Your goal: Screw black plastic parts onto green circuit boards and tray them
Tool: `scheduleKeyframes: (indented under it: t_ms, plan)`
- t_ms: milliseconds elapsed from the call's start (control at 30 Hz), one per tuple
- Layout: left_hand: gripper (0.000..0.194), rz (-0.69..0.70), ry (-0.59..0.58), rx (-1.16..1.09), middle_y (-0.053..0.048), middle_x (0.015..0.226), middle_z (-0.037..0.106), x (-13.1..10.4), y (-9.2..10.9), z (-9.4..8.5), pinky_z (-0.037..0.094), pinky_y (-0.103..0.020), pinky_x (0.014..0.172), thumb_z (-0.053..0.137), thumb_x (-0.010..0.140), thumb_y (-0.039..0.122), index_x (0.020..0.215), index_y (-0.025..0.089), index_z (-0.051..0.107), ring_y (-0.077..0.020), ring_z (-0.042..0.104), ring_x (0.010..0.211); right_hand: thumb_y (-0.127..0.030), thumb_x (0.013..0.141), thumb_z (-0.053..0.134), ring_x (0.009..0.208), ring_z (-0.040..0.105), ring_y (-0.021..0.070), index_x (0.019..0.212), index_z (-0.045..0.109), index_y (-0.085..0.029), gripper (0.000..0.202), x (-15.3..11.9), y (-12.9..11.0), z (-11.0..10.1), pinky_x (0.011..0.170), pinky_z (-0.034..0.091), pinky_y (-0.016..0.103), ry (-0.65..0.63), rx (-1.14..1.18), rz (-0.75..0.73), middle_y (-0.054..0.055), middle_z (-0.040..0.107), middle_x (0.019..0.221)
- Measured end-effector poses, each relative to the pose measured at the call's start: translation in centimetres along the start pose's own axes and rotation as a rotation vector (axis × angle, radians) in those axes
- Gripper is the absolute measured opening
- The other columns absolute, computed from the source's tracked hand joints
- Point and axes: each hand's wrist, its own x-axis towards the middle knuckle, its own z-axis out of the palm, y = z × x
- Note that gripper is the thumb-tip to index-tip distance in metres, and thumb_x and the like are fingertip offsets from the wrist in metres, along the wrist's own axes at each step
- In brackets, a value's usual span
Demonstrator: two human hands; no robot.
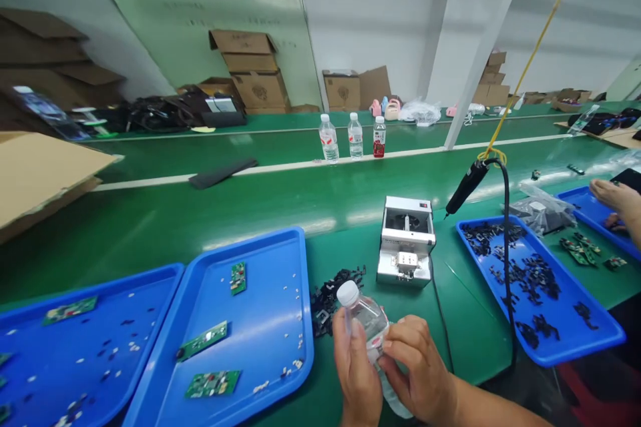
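Currently, a clear plastic bottle (369, 320) with a white cap is held tilted between both hands, just on the near side of a white machine (406, 240) on the green tabletop (280, 205). The left hand (359, 377) grasps the bottle's side, its thumb along the upper part; the right hand (423, 363) has its fingers bent against the label. Whether the bottle's base touches anything, I cannot tell. Small black parts (323, 307) lie heaped just beside the cap. To the left, a blue tray (268, 300) holds three green circuit boards (214, 383); right of the machine hangs a black screwdriver (468, 187).
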Motion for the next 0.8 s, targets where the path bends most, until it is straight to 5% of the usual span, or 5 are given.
scheduleKeyframes:
  t_ms: [200, 400, 533, 667, 800]
  plan:
    - [0.046, 0.097, 0.03, 0.05, -0.006, 0.099, 0.069, -0.3, 0.4, 0.6, 0.053, -0.032, 0.079, 0.062, 0.094, 0.059, 0.118, 0.02, 0.061, -0.0214, 0.066, 0.086, -0.009, 0.098, 0.054, 0.102, 0.066, 0.0192, 0.121, 0.06, -0.015, 0.025, -0.1, 0.4, -0.4, 0.094, 0.05, 0.037, -0.009, -0.083, -0.043, 0.009, 0.074, 0.112]
    - [0.044, 0.163, -0.002, 0.076, -0.005, 0.095, 0.068, -0.8, 0.2, 1.1, 0.052, -0.028, 0.068, 0.061, 0.094, 0.058, 0.117, 0.021, 0.06, -0.0183, 0.064, 0.074, -0.013, 0.1, 0.05, 0.077, 0.06, 0.0165, 0.116, 0.059, -0.019, 0.02, -2.0, 0.3, -0.5, 0.084, 0.05, 0.037, -0.024, 0.029, -0.029, 0.003, 0.07, 0.089]
    - [0.046, 0.124, -0.081, -0.025, -0.006, 0.095, 0.071, -0.3, 0.4, 0.4, 0.055, -0.029, 0.064, 0.064, 0.091, 0.059, 0.115, 0.02, 0.062, -0.0199, 0.067, 0.072, -0.033, 0.101, 0.056, 0.105, 0.067, 0.0233, 0.137, 0.049, -0.016, 0.041, -4.8, 0.2, -0.4, 0.092, 0.057, 0.04, 0.086, 0.069, 0.068, 0.013, 0.066, 0.117]
    - [0.047, 0.096, -0.401, -0.252, -0.01, 0.103, 0.072, -0.5, 3.5, 0.0, 0.058, -0.034, 0.069, 0.07, 0.084, 0.057, 0.112, 0.02, 0.069, -0.0249, 0.071, 0.08, -0.071, 0.095, 0.049, 0.115, 0.07, 0.029, 0.153, 0.034, -0.012, 0.084, -5.0, -0.4, -1.8, 0.092, 0.062, 0.037, -0.132, 0.325, 0.225, 0.022, 0.062, 0.135]
    - [0.051, 0.013, -0.844, -0.358, -0.013, 0.095, 0.073, -1.3, 8.2, 2.0, 0.06, -0.042, 0.069, 0.065, 0.084, 0.063, 0.109, 0.018, 0.072, -0.0319, 0.073, 0.084, -0.052, 0.087, 0.074, 0.102, 0.076, 0.0271, 0.157, 0.035, -0.028, 0.083, -2.3, -1.1, -3.9, 0.079, 0.065, 0.033, -0.233, 0.284, 0.11, 0.011, 0.074, 0.121]
